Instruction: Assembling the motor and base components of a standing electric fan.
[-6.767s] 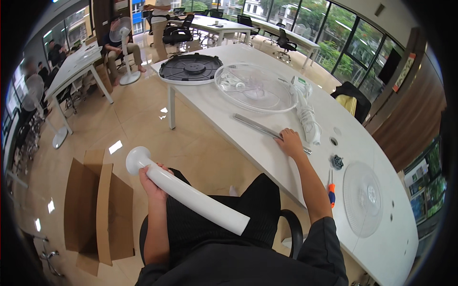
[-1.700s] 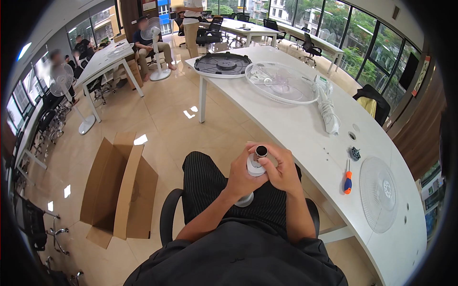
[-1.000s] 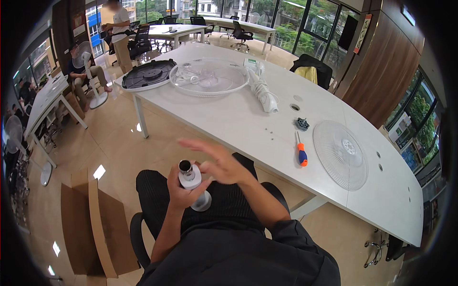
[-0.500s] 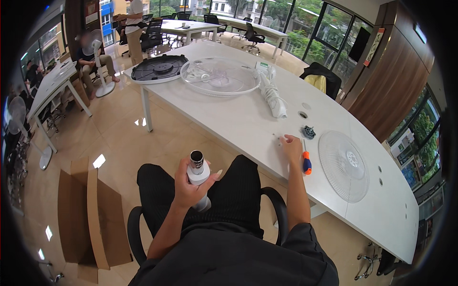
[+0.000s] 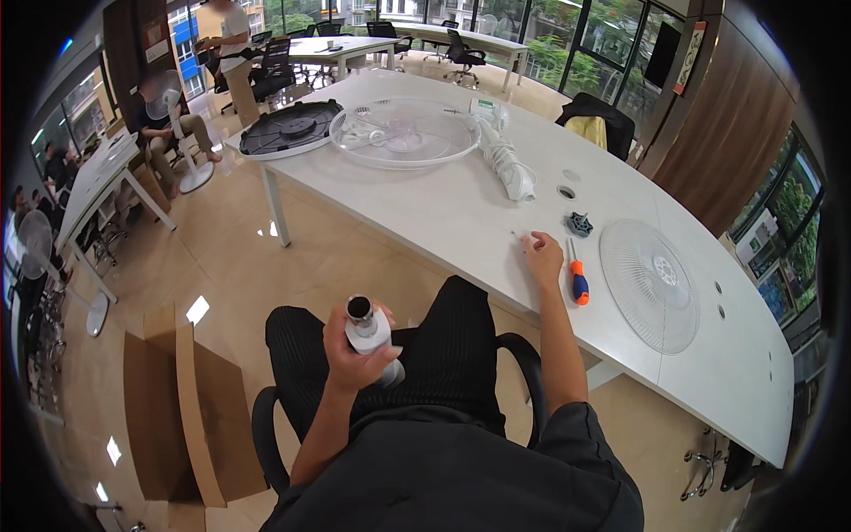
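Note:
Over my lap, my left hand (image 5: 350,362) is wrapped round a white fan pole (image 5: 370,335) with a shiny metal tube at its upper end; the pole's lower part is mostly hidden. My right hand (image 5: 544,259) rests at the table's near side, fingertips bent together beside tiny screw-like pieces (image 5: 514,234). What the fingertips pinch is too small to make out. Just right of that hand lies an orange and blue screwdriver (image 5: 579,282). Beyond it sits a dark grey star-shaped knob (image 5: 580,223).
On the white table (image 5: 425,213) lie a round wire fan guard (image 5: 651,285), a clear-centred guard ring (image 5: 403,164), a black round base (image 5: 291,129) and a white wrapped bundle (image 5: 507,167). An open cardboard box (image 5: 191,417) stands left of my chair. People are farther back.
The view has shifted slightly. My right fingertips have drawn closer together over the small pieces on the table. My left hand keeps holding the pole, its thumb now closer against it.

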`<state>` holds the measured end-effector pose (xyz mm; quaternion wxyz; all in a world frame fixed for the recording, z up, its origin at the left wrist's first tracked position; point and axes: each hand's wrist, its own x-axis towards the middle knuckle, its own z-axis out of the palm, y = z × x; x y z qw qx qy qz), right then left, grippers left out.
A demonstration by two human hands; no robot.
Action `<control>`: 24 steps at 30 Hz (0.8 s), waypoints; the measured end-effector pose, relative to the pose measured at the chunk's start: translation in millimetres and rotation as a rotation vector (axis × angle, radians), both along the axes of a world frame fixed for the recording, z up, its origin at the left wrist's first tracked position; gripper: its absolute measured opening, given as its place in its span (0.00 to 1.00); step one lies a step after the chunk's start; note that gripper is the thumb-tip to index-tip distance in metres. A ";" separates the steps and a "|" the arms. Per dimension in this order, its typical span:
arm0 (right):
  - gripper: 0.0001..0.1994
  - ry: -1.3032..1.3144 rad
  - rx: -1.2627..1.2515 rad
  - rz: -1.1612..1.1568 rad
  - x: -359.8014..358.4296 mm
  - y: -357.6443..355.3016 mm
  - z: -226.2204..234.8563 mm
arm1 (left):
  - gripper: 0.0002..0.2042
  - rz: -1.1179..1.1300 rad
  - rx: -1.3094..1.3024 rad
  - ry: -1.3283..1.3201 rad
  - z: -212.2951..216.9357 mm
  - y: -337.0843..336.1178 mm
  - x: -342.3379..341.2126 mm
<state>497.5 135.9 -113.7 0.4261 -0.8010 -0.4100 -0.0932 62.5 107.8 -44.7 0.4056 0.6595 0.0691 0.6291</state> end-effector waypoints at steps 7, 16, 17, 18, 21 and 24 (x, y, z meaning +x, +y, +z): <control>0.16 -0.014 0.163 -0.067 4.4 -5.0 -0.9 | 0.14 -0.041 -0.006 0.058 29.3 -17.1 -6.6; 0.11 -0.154 0.326 0.363 -113.2 68.4 60.4 | 0.11 0.015 0.066 0.028 27.6 -10.6 -13.0; 0.12 -0.192 0.282 0.466 -131.6 90.2 67.8 | 0.11 0.022 0.062 0.033 26.8 -7.3 -13.9; 0.14 -0.274 0.316 0.559 -139.8 117.3 66.2 | 0.11 0.006 0.052 0.009 26.4 -4.7 -12.3; 0.22 -0.437 0.257 0.670 -180.1 192.0 70.5 | 0.11 0.011 0.049 -0.004 25.2 1.3 -11.7; 0.25 -0.508 0.121 0.624 -190.8 255.0 62.7 | 0.12 -0.002 0.029 0.022 24.3 6.3 -9.9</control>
